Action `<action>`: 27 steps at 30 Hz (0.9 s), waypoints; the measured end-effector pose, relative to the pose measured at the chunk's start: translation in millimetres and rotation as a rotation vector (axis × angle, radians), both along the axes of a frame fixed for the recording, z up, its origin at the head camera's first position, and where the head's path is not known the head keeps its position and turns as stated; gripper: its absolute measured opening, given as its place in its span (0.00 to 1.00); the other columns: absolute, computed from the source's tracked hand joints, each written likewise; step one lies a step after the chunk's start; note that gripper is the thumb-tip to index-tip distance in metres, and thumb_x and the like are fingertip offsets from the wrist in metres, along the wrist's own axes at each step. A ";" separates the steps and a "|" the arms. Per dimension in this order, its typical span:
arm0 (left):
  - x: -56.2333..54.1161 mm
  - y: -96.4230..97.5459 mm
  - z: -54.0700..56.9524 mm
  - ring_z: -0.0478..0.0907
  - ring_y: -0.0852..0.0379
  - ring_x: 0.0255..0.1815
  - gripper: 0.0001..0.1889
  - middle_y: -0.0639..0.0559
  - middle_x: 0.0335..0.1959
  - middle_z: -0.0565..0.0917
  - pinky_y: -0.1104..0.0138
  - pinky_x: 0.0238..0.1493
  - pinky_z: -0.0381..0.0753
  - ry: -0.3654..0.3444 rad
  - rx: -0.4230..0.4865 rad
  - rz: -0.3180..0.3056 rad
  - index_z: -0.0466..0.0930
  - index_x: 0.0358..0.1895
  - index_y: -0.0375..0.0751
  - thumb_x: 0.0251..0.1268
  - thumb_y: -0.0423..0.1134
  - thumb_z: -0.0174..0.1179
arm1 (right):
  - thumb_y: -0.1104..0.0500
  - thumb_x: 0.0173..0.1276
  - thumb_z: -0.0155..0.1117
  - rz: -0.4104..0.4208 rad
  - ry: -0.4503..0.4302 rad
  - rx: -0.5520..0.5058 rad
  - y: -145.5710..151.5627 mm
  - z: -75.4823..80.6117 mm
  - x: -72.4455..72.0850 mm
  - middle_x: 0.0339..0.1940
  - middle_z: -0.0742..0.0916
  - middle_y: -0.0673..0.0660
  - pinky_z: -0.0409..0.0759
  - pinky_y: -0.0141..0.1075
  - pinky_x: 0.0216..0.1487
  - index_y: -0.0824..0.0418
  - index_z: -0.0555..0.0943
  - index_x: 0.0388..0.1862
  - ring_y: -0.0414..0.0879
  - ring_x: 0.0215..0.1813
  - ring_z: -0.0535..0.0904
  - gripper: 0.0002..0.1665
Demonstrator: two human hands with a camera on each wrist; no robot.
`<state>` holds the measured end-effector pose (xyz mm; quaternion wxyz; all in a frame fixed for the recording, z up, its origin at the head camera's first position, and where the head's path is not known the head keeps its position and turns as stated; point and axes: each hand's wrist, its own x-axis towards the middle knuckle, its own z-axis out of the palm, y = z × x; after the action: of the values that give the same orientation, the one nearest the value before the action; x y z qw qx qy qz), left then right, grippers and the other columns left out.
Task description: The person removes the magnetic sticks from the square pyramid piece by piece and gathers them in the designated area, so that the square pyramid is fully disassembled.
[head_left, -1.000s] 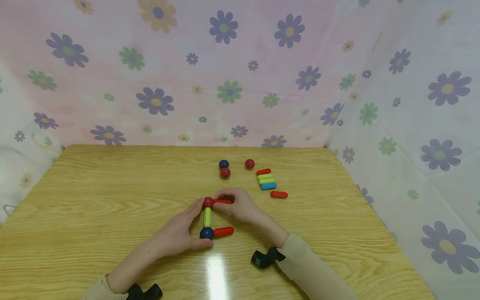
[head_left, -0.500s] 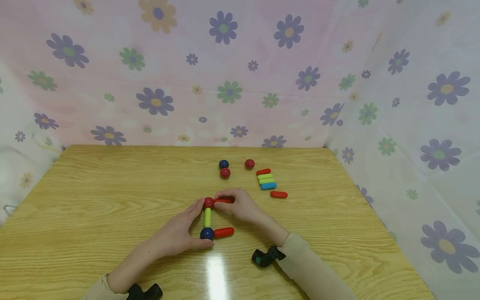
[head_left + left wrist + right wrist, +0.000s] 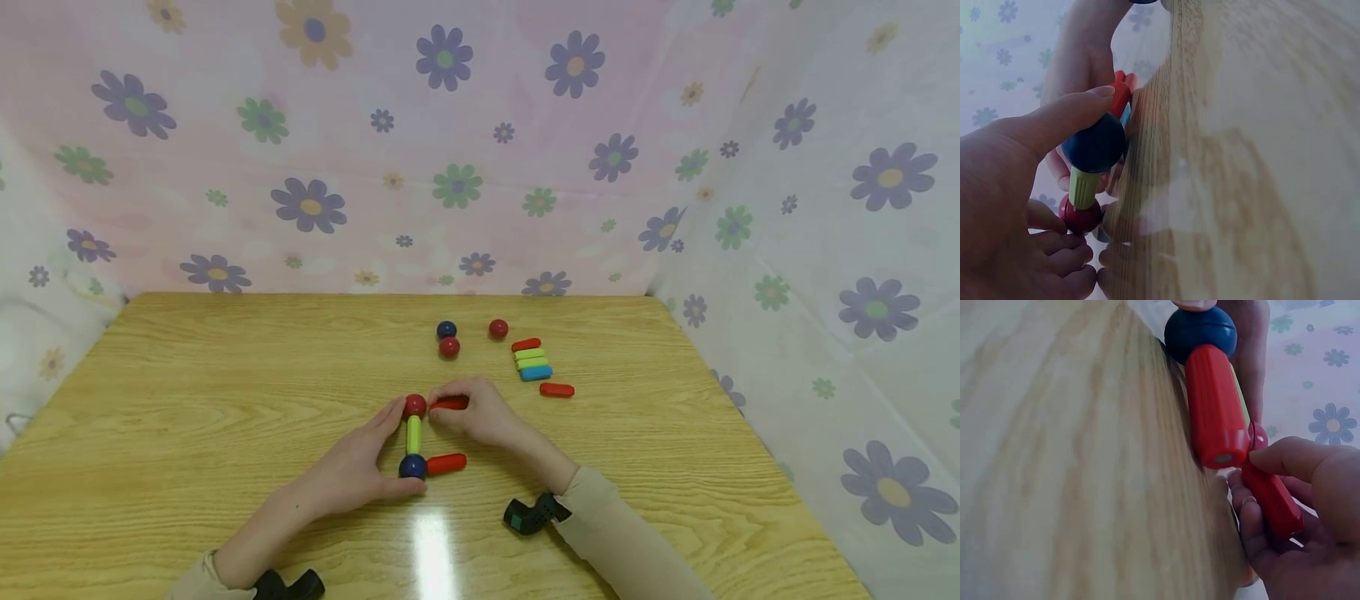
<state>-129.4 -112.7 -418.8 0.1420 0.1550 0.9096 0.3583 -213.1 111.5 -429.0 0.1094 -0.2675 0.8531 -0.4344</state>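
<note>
My left hand (image 3: pixel 356 471) spans a small build of magnetic balls and rods, its thumb on the dark blue ball (image 3: pixel 1094 144) and its fingertips on the red ball (image 3: pixel 415 406). A yellow-green rod (image 3: pixel 414 435) joins the two balls. From the blue ball a red rod (image 3: pixel 447 464) sticks out to the right; its flat metal end faces the right wrist view. Beside the red ball, my right hand (image 3: pixel 483 414) pinches another red magnetic rod (image 3: pixel 1272 497) between thumb and fingers. In the head view a narrow gap shows between that rod and the red ball.
Farther back on the wooden table (image 3: pixel 225 375) lie a blue ball (image 3: pixel 447 330) against a red ball (image 3: pixel 449 347), and a lone red ball (image 3: pixel 498 329). To their right sits a row of rods (image 3: pixel 532 358), red, yellow-green and blue. One red rod (image 3: pixel 557 390) lies nearer.
The red rod in my right hand reached up to the red ball before; now its end stands slightly apart from it. My left hand keeps its place on the build.
</note>
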 end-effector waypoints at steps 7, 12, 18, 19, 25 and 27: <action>0.1 -1.5 1.1 0.54 0.39 0.79 0.63 0.44 0.82 0.51 0.42 0.73 0.62 -0.006 0.003 0.005 0.44 0.82 0.44 0.49 0.68 0.71 | 0.52 0.69 0.69 -0.025 -0.045 0.022 3.0 7.9 -1.6 0.47 0.88 0.42 0.75 0.42 0.60 0.46 0.88 0.46 0.41 0.54 0.80 0.08; 0.0 -1.1 2.0 0.54 0.40 0.79 0.63 0.44 0.82 0.51 0.42 0.73 0.61 -0.020 0.002 0.008 0.44 0.82 0.45 0.49 0.69 0.71 | 0.50 0.69 0.69 -0.052 -0.021 0.020 15.3 24.0 -4.2 0.50 0.88 0.44 0.76 0.43 0.60 0.52 0.88 0.50 0.42 0.57 0.80 0.14; 0.8 -0.5 0.8 0.54 0.40 0.80 0.63 0.43 0.82 0.51 0.43 0.74 0.61 -0.022 -0.003 0.011 0.44 0.82 0.44 0.49 0.68 0.71 | 0.50 0.67 0.70 -0.088 -0.031 -0.020 52.4 41.2 -3.6 0.51 0.89 0.51 0.85 0.38 0.47 0.58 0.86 0.54 0.43 0.47 0.86 0.20; 0.8 -0.5 0.7 0.54 0.40 0.79 0.63 0.43 0.81 0.51 0.43 0.74 0.61 -0.018 -0.004 0.010 0.44 0.82 0.44 0.49 0.67 0.71 | 0.51 0.67 0.71 -0.095 -0.038 -0.029 59.5 42.0 -3.2 0.50 0.89 0.51 0.85 0.37 0.46 0.59 0.86 0.54 0.43 0.46 0.86 0.20; 0.1 0.7 0.7 0.54 0.39 0.80 0.63 0.42 0.81 0.51 0.43 0.74 0.60 -0.008 -0.001 0.002 0.44 0.82 0.42 0.49 0.67 0.72 | 0.53 0.67 0.71 -0.168 -0.063 -0.090 100.4 41.4 0.3 0.49 0.89 0.55 0.84 0.34 0.49 0.63 0.84 0.55 0.43 0.47 0.86 0.22; -0.1 0.9 0.9 0.54 0.39 0.79 0.63 0.42 0.81 0.52 0.43 0.74 0.61 -0.006 0.000 0.002 0.44 0.82 0.42 0.49 0.67 0.72 | 0.52 0.66 0.71 -0.185 -0.073 -0.088 111.3 41.2 1.5 0.48 0.89 0.54 0.84 0.35 0.48 0.63 0.84 0.54 0.44 0.46 0.86 0.22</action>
<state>-129.5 -111.9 -417.9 0.1444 0.1532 0.9094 0.3587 -211.6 222.8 -387.8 0.0880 -0.1760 0.8497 -0.4892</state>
